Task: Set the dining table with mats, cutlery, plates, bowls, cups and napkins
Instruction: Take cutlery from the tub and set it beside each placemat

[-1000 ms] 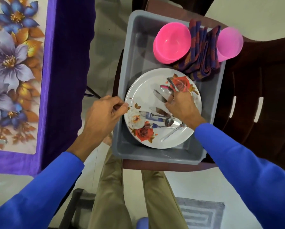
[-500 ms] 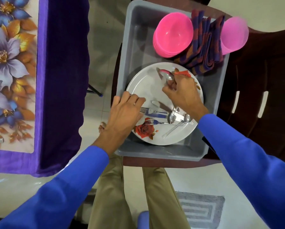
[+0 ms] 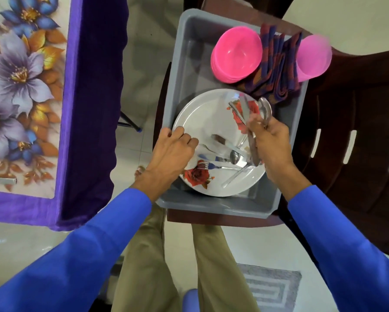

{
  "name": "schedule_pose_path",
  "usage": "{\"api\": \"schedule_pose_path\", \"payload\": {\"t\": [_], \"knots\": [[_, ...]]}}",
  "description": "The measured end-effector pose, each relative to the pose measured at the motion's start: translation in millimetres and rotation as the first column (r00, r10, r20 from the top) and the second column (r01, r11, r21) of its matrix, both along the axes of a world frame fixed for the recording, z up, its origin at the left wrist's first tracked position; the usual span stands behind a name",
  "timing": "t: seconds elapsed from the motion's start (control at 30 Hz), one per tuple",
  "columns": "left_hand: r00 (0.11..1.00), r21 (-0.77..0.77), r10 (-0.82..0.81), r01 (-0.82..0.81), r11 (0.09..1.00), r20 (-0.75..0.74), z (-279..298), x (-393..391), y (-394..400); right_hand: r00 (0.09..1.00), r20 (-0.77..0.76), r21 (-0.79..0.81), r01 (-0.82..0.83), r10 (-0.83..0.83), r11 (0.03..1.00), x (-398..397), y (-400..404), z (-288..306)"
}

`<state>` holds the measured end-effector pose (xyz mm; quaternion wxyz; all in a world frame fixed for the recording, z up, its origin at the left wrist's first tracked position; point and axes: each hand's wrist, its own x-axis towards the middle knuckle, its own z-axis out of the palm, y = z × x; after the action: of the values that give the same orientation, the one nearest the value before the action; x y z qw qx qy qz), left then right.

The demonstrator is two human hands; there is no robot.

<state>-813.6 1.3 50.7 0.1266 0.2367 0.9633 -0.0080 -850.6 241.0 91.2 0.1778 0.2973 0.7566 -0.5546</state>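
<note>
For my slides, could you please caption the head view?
Right hand lifts cutlery from floral plate in grey tub; left hand steadies plate.

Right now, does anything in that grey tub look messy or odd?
A little. Loose cutlery lies criss-crossed on the plate instead of sorted. The napkins stand wedged on edge between the pink bowls and pink cup. Nothing looks spilled or broken.

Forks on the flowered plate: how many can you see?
2 show. One fork lies by the red rose, tines left; another fork lies just above it by the left hand. More may hide under the hands.
</note>
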Motion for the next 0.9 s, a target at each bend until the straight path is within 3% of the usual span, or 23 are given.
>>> {"api": "schedule_pose_path", "payload": {"t": [0.1,0.17,0.27,0.37,0.5,0.63,0.7,0.77,0.9], "knots": [[0.989,0.172,0.146,-0.150,0.974,0.035,25,9,-17,0.999,0.019,-0.069,-0.036,0.037,0.997,10,-6,10],[0.935,0.365,0.295,-0.350,0.863,0.199,56,15,-34,0.998,0.053,-0.126,-0.026,0.033,0.992,16,-20,26],[0.817,0.614,0.463,-0.569,0.548,0.344,115,30,-64,0.990,0.125,-0.122,-0.051,0.066,0.991,27,-44,55],[0.689,0.696,0.555,-0.673,0.250,0.466,168,50,-93,0.981,0.161,-0.081,-0.094,0.106,0.992,49,-70,87],[0.639,0.777,0.580,-0.629,0.017,0.505,214,86,-144,0.972,0.163,-0.024,-0.169,0.171,0.985,79,-125,139],[0.487,0.694,0.497,-0.549,-0.466,0.719,241,130,-209,0.964,0.148,-0.134,-0.203,0.222,0.970,109,-220,200],[0.389,0.590,0.445,-0.491,-0.640,0.806,248,156,-254,0.963,0.189,-0.208,-0.153,0.193,0.966,125,-276,229],[0.305,0.545,0.452,-0.481,-0.687,0.838,253,181,-299,0.969,0.157,-0.252,-0.148,0.191,0.956,138,-326,246],[0.172,0.487,0.497,-0.617,-0.619,0.850,266,239,-401,0.978,0.073,-0.330,-0.161,0.196,0.930,165,-442,257]]}}
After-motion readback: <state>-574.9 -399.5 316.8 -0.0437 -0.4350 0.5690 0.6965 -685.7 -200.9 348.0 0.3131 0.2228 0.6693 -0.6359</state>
